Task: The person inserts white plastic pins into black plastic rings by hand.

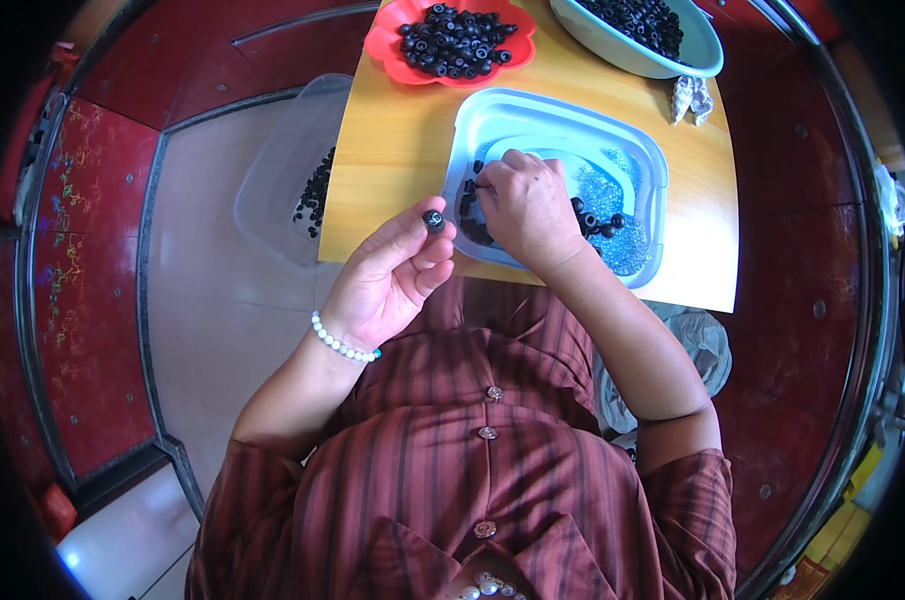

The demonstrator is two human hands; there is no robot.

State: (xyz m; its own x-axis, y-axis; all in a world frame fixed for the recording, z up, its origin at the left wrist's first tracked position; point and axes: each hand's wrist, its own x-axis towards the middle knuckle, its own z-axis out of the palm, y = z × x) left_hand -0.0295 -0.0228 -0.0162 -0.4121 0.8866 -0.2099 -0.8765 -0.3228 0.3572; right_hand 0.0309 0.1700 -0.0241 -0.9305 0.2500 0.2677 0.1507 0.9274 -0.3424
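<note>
My left hand is pinching a small black cap-shaped part between thumb and fingers, just off the near left corner of a light-blue tray. Its hollow end faces up, with something pale inside. Over the tray, my right hand has its fingers drawn together among small black pieces along the left side. Whatever those fingertips grip is hidden. Many small clear pieces lie on the tray's right side, with several round black parts close to my right wrist.
A red flower-shaped dish of black parts stands at the far left of the wooden table. At the far right is a pale teal basin of black parts, near a crumpled cloth. Left of the table sits a clear bin.
</note>
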